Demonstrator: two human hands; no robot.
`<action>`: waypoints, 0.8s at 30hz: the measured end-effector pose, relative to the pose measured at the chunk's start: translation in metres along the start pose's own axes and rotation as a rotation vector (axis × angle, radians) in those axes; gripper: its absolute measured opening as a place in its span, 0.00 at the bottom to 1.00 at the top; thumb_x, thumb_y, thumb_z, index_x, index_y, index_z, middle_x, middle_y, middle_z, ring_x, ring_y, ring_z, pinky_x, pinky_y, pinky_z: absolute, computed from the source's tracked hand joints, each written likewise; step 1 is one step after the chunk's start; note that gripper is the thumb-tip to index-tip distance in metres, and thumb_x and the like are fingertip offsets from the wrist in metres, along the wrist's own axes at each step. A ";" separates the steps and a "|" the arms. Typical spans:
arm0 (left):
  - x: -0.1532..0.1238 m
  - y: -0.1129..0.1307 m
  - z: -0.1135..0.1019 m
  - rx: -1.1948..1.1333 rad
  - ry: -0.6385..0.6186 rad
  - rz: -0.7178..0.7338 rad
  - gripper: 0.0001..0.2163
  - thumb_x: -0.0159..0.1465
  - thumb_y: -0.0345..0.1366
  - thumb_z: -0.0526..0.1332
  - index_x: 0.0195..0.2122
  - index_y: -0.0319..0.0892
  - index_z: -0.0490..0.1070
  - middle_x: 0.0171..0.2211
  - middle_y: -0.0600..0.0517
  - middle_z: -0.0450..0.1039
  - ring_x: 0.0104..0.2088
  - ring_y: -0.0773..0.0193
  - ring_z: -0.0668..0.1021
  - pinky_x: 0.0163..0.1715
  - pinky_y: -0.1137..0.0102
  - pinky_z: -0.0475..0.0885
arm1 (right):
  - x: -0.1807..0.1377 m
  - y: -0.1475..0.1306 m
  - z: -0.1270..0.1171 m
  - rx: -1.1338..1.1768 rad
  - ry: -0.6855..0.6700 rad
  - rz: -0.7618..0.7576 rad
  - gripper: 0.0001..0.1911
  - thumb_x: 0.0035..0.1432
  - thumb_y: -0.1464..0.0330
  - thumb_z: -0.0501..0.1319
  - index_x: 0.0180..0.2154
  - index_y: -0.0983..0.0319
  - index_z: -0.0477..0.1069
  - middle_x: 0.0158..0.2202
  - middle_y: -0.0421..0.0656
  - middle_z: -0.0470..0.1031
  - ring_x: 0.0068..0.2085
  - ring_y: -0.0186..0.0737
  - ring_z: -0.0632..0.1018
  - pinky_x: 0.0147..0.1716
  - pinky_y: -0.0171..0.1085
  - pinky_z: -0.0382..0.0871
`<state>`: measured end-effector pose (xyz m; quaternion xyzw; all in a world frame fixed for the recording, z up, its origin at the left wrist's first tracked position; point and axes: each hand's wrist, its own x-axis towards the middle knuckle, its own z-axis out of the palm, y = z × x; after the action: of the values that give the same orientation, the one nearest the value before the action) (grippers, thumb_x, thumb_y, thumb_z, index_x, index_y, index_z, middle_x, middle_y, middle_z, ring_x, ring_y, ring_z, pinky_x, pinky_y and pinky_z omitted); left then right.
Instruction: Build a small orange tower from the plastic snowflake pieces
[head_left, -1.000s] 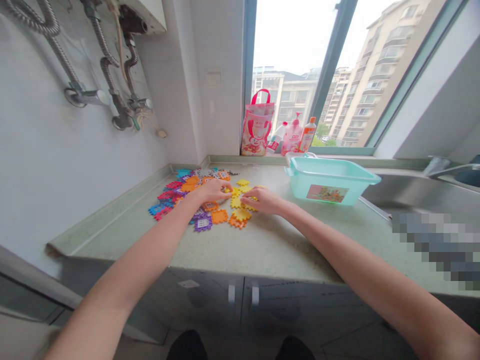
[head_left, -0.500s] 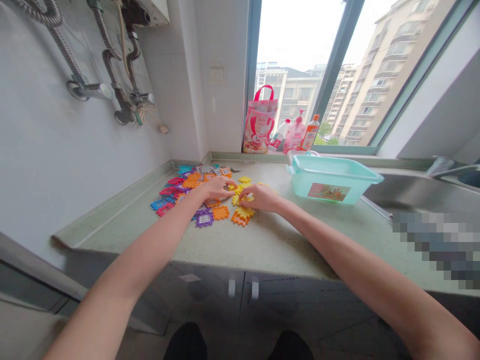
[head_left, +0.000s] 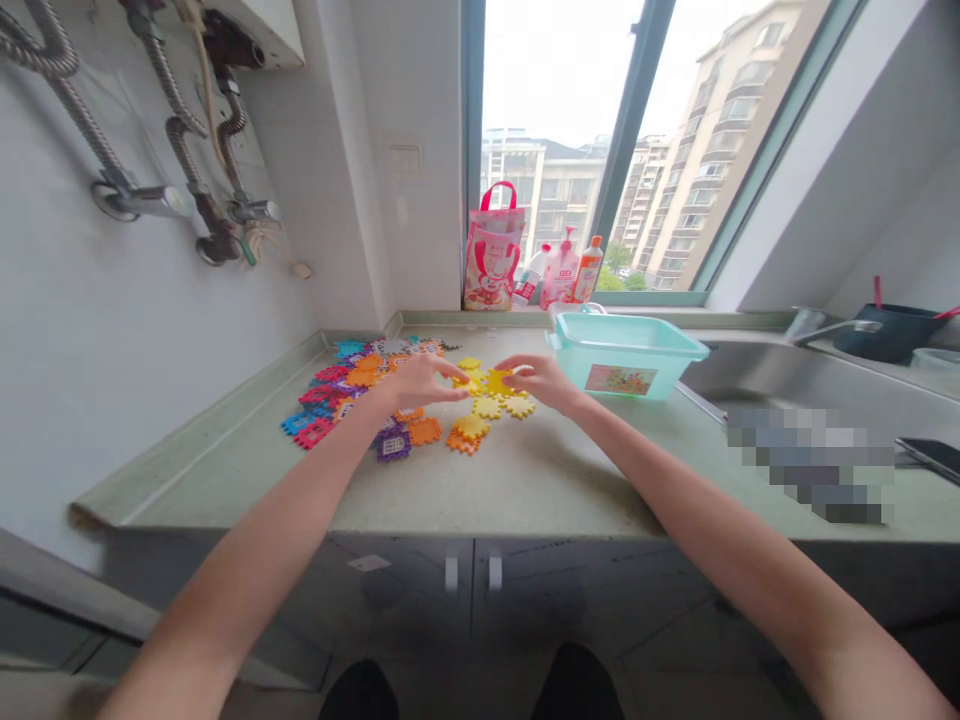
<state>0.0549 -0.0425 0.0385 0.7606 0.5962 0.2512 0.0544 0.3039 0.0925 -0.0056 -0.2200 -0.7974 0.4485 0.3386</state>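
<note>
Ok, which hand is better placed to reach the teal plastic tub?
The right hand probably: it sits right beside the teal plastic tub, while the left hand is farther away, with yellow foam puzzle pieces in between.

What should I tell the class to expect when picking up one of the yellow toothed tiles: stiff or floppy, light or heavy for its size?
The yellow toothed tile looks thin and flat, so it is probably light for its size. It seems firm enough to keep its shape. Lying flat on the countertop, it would likely slide when pushed, not roll, though its teeth might catch on neighbouring tiles.
</note>
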 end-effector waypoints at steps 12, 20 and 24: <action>-0.050 0.040 0.036 0.148 -0.047 -0.103 0.21 0.58 0.57 0.70 0.46 0.50 0.81 0.41 0.51 0.84 0.41 0.54 0.84 0.38 0.66 0.75 | -0.013 -0.007 0.022 -0.668 -0.216 -0.278 0.10 0.65 0.72 0.64 0.38 0.59 0.86 0.39 0.44 0.86 0.41 0.42 0.82 0.45 0.37 0.71; -0.043 0.044 0.047 0.163 -0.002 -0.140 0.17 0.58 0.52 0.70 0.44 0.51 0.82 0.39 0.53 0.85 0.40 0.54 0.84 0.39 0.66 0.76 | -0.014 -0.009 0.014 -0.692 -0.287 -0.258 0.12 0.59 0.69 0.70 0.46 0.60 0.84 0.42 0.44 0.86 0.39 0.42 0.81 0.41 0.36 0.69; -0.044 0.039 0.046 0.124 0.030 -0.120 0.17 0.56 0.50 0.71 0.44 0.49 0.82 0.40 0.53 0.84 0.41 0.54 0.84 0.44 0.65 0.77 | -0.013 -0.008 0.013 -0.756 -0.262 -0.259 0.14 0.57 0.69 0.71 0.46 0.59 0.84 0.42 0.44 0.86 0.41 0.43 0.82 0.43 0.37 0.70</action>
<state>0.1027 -0.0847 0.0000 0.7214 0.6560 0.2215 0.0131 0.3030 0.0725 -0.0078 -0.1676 -0.9633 0.1024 0.1832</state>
